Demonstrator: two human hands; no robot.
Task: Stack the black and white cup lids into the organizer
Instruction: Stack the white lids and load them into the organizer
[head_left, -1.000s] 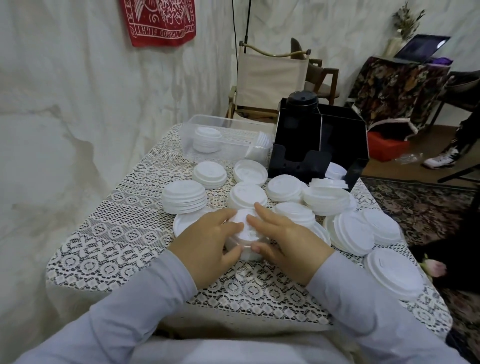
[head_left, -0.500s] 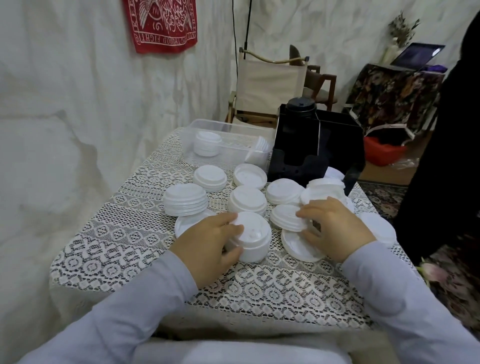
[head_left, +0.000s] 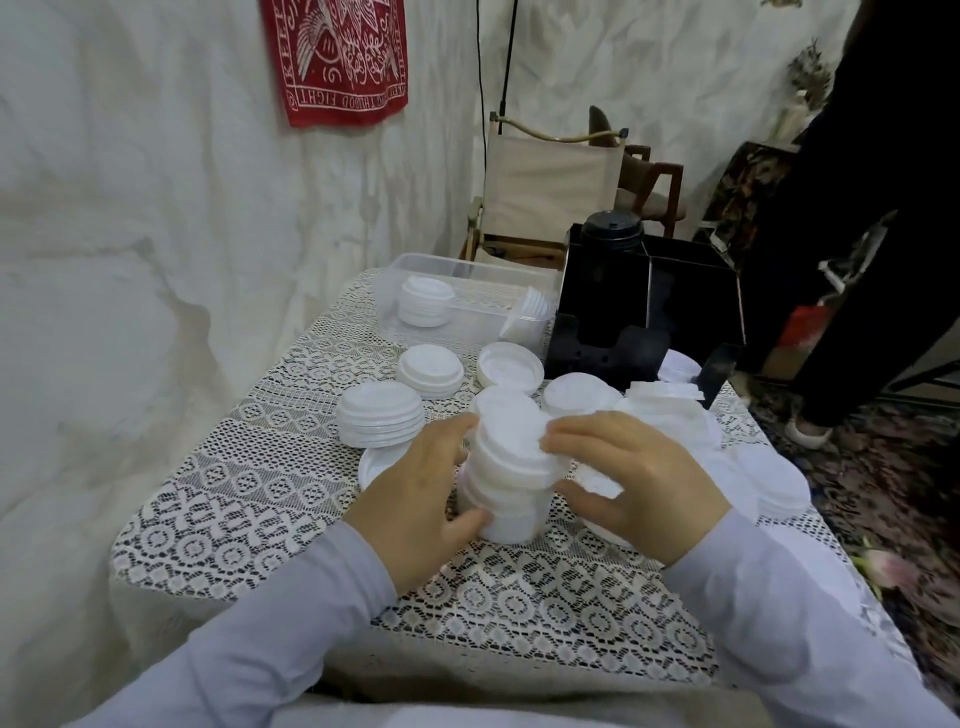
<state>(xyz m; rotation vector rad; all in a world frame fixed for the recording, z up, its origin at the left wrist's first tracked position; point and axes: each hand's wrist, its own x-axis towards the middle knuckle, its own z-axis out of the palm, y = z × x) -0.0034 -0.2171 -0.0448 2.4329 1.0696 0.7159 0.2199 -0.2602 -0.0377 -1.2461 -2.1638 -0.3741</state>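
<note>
While lids (head_left: 380, 415) crowd lace tablecloth (head_left: 249, 519) — white wall (head_left: 130, 208); chair (head_left: 550, 187).

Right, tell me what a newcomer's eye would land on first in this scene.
First comes the tall stack of white lids in the middle of the table, gripped between the left hand and the right hand. Behind it stands the black organizer, with black lids rising from its left compartment. A red cloth hangs on the wall at the top left.
</note>
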